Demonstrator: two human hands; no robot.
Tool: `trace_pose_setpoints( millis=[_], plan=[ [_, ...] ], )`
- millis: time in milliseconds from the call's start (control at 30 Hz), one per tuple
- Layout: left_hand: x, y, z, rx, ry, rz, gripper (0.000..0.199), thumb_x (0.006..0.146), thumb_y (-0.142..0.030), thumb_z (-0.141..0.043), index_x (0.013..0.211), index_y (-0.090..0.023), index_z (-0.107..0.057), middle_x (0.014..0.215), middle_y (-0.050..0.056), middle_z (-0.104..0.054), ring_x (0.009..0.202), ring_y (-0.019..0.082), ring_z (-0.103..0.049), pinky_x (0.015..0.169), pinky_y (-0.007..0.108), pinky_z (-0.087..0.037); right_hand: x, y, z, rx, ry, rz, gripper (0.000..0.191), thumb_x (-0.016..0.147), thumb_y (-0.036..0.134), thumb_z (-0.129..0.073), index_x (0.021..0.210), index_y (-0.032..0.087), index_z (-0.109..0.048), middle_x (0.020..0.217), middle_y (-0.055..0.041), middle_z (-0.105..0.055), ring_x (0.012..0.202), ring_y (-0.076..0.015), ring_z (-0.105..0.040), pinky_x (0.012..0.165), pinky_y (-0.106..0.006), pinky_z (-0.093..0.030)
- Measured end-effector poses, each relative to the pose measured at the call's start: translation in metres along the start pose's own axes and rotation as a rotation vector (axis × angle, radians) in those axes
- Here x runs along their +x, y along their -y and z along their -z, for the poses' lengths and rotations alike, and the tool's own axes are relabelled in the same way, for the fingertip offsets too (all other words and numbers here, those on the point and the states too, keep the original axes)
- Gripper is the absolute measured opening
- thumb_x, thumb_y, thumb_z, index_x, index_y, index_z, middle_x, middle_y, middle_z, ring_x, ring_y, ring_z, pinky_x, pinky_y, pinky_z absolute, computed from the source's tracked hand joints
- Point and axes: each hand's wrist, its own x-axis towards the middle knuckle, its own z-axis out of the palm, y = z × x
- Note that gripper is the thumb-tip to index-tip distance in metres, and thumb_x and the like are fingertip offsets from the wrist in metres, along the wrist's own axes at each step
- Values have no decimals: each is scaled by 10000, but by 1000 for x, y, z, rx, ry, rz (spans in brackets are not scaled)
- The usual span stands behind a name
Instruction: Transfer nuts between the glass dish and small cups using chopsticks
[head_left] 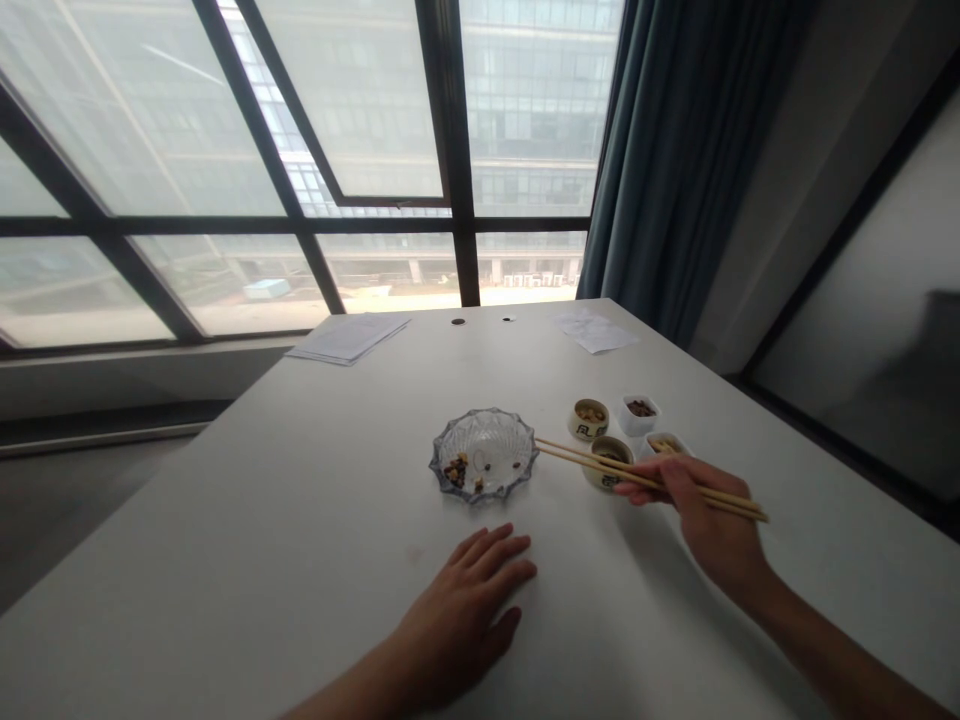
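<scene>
My right hand (pixel 701 510) grips a pair of wooden chopsticks (pixel 652 482), whose tips point left toward the rim of a clear glass plate (pixel 484 418). Small dark and yellowish pieces (pixel 455 470) lie in the plate, mostly on its left side. Flat on the table below the plate rests my left hand (pixel 469 605), fingers spread, holding nothing. Beneath the chopsticks stands a cream cup (pixel 600 475) with dark characters. Behind it is a similar cup (pixel 589 422) with light brown pieces. My right hand partly hides a white container (pixel 664 440) of pale pieces.
A white plastic container (pixel 638 415) of dark pieces stands beside the cups. Paper sheets (pixel 349 338) lie at the white table's (pixel 262 520) far left, and another sheet (pixel 596 330) at its far right. Beyond are windows and a blue curtain (pixel 667 170).
</scene>
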Motion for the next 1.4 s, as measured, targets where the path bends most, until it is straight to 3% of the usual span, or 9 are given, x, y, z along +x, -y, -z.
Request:
trace_pose_setpoints(
  millis=[200,367,1000,1400],
  plan=[
    [-1,-1,2,-6,2,-10,534,888,-161,-552,1390,-336,-497,1571,-27,-441,1481,265,-322,1216,505,-291,17,-22,-53,60,222,-81,384,905,527,-670,863,153,-749,766,-104,-781,694,-232,-778,637,-301,-656],
    [-1,-3,4,-21,24,-8,551,878,-160,-560,1395,-334,-485,1586,-34,-418,1494,256,-298,1228,501,-263,23,-40,-73,46,262,-113,398,899,534,-672,871,144,-749,770,-98,-780,687,-215,-775,632,-280,-652],
    [0,-4,6,-37,31,-7,546,880,-185,-573,1399,-326,-480,1589,-18,-416,1502,253,-285,1232,494,-252,18,-52,-80,123,110,-161,467,855,586,-697,820,123,-753,790,-128,-785,688,-262,-783,617,-325,-670],
    [0,-3,4,-43,12,-13,550,874,-177,-577,1396,-322,-488,1582,-13,-428,1496,259,-299,1229,493,-257,30,-49,-61,-36,153,-89,451,890,584,-655,825,145,-734,681,-98,-764,584,-200,-744,559,-263,-615]
  ],
)
